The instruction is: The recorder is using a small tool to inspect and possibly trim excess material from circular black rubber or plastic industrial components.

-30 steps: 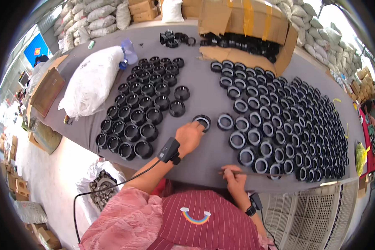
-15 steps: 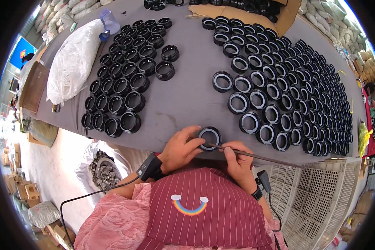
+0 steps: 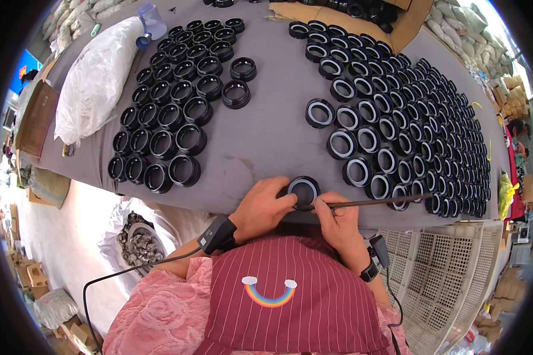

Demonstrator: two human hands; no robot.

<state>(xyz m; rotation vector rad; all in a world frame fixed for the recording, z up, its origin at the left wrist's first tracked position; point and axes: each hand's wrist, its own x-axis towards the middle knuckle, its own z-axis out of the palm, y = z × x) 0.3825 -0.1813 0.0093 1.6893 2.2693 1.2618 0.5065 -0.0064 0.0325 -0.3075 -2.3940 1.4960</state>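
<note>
A black ring with a grey inner lining sits at the table's front edge, in front of my body. My left hand grips its left side between thumb and fingers. In my right hand is a thin dark rod, pinched between thumb and fingers. The rod's left tip is against the near rim of the ring, and its long end stretches right over the nearest lined rings. Whether the tip goes under the lining cannot be made out.
Many grey-lined black rings stand in rows at right. At left are rows of plain black rings, beside a white plastic bag. A cardboard box lies at the far edge. Below the table are plastic crates and a sack of dark parts.
The rod has swung from sloping down rightward to tilting slightly up, with its tip lower at the ring's near rim. My right hand has turned with it; my left still holds the ring.
</note>
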